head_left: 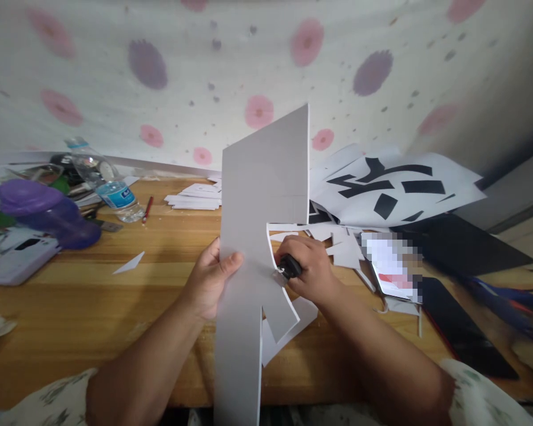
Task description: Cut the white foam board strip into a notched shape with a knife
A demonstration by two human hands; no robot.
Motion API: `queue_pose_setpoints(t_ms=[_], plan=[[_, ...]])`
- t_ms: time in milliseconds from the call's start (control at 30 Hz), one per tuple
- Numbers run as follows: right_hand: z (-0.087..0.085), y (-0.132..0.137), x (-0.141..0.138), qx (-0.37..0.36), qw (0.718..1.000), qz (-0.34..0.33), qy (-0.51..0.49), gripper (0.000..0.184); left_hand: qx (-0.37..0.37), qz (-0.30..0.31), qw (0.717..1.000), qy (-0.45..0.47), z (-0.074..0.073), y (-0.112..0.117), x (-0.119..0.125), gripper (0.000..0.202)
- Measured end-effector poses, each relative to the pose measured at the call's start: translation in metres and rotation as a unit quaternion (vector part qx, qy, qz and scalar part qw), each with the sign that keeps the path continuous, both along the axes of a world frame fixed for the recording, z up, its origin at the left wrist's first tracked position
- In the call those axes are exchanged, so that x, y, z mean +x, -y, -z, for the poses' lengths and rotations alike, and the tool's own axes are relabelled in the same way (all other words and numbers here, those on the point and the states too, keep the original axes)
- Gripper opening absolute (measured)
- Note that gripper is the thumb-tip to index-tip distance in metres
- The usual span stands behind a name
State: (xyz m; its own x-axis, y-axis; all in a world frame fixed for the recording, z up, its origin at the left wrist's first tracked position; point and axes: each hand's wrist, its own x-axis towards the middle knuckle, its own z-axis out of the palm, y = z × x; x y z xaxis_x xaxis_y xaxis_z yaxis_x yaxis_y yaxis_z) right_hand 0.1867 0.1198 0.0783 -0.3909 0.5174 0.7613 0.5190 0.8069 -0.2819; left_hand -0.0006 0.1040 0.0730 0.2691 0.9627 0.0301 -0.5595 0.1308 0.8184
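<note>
A tall grey-white sheet of card [257, 195] stands nearly upright over the wooden table [71, 307], with a jagged shape cut into its right edge. My left hand [211, 281] is closed on the sheet's left edge, thumb on the front. My right hand [308, 266] is closed round a small black-handled cutting tool [289, 266], whose tip meets the cut edge of the sheet. A partly cut flap [284, 313] hangs below the tool.
Printed sheets with big black characters [382, 186] and paper scraps [344, 248] lie at the right, by black sheets [462, 242]. A stack of white pieces [195, 198], a water bottle [104, 180], a red pen [147, 208] and a purple container [44, 210] sit at the left.
</note>
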Motion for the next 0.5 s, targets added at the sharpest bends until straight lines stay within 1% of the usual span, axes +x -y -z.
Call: queue_pose_setpoints(t_ms=[167,367,500], plan=[[0.006,-0.005,0.002,-0.001,1.0,0.017,-0.006,0.014,-0.003,0.0,1.0,0.014,0.001,-0.001,0.0,0.04],[0.008,-0.006,0.001,0.002,0.999,0.052,0.002,0.013,-0.008,0.003,1.0,0.017,0.002,-0.002,0.002,0.039],[0.012,-0.009,0.001,0.015,0.998,0.055,-0.006,0.012,-0.019,-0.009,1.0,0.011,0.001,-0.001,0.002,0.042]])
